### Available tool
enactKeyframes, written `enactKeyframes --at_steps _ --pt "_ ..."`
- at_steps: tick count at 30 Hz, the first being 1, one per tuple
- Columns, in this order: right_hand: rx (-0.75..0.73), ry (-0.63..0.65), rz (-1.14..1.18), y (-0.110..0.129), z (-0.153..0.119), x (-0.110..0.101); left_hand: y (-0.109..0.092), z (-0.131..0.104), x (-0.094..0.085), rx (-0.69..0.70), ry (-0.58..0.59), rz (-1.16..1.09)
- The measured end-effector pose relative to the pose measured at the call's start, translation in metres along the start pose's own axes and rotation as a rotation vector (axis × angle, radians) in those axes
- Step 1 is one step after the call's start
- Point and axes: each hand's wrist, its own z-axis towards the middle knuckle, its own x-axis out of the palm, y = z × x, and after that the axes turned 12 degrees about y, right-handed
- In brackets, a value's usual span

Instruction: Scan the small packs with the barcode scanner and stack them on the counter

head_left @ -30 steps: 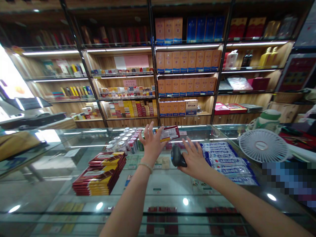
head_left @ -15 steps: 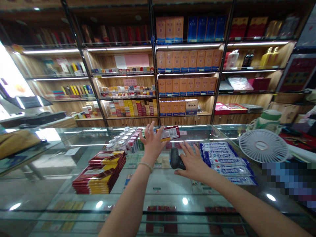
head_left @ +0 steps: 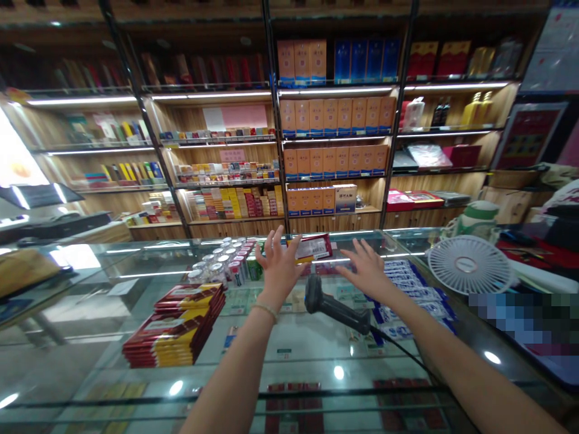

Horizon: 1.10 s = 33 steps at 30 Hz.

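My left hand (head_left: pixel 278 265) is above the glass counter with its fingers spread, beside a single red wrapped bar (head_left: pixel 313 247) whose label faces up. My right hand (head_left: pixel 367 268) has its fingers apart and holds nothing. Below it, a black handheld scanner (head_left: pixel 337 310) lies on the glass, its cable running under my right forearm. Stacks of red and yellow packets (head_left: pixel 176 325) stand to the left. Blue and white packets (head_left: pixel 404 295) lie partly behind my right arm. Small lidded jars (head_left: pixel 221 262) are grouped left of my left hand.
A white round fan (head_left: pixel 468 264) and a green and white jug (head_left: pixel 477 220) stand at the right. Behind the glass counter (head_left: pixel 253 349), shelves hold orange boxes (head_left: pixel 335 117), small packs and bottles. A brown bag (head_left: pixel 27 265) rests at the far left.
My right hand has let go of the scanner and moved up and away from it, towards the red bar's right side. The scanner now lies on the glass. The view has shifted slightly.
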Motion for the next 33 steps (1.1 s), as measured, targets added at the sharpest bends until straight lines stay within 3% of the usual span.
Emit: enactKeyframes --at_steps 7,20,25,33 --pt "-0.002 0.074 0.103 -0.006 0.005 -0.003 -0.018 -0.005 0.001 0.078 0.039 -0.019" --pt "-0.264 -0.148 0.22 -0.006 -0.003 -0.017 -0.019 -0.002 -0.002 0.034 0.027 -0.093" --pt "-0.318 -0.186 0.192 -0.005 -0.006 -0.023 -0.019 -0.003 0.0 0.138 0.051 -0.125" --pt "-0.461 -0.132 0.219 -0.007 -0.009 -0.019 -0.02 -0.006 0.003 0.31 0.052 -0.104"
